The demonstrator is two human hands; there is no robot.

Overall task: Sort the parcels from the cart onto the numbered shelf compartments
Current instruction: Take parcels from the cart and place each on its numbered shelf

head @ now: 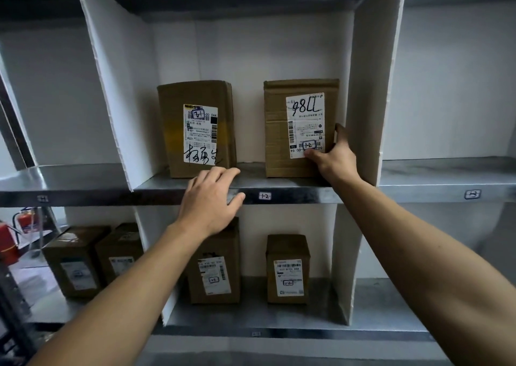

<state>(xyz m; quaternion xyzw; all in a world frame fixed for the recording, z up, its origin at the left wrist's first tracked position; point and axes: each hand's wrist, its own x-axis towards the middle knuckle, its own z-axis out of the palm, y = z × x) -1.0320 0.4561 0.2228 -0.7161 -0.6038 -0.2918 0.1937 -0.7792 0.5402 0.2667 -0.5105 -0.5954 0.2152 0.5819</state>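
Now right hand [332, 157] grips lower-right corner of upright 1-2 parcel [279, 131], thumb on label; parcel stands at right of compartment 1-2, long axis vertical. Left hand [209, 198], fingers relaxed, rests on shelf edge [301, 195], farther left.

The single head-worn view faces the shelf [279, 195] straight on from close range, angled slightly downward.

Left hand [209, 198] splayed flat; right hand [333, 156] apparently pinching.
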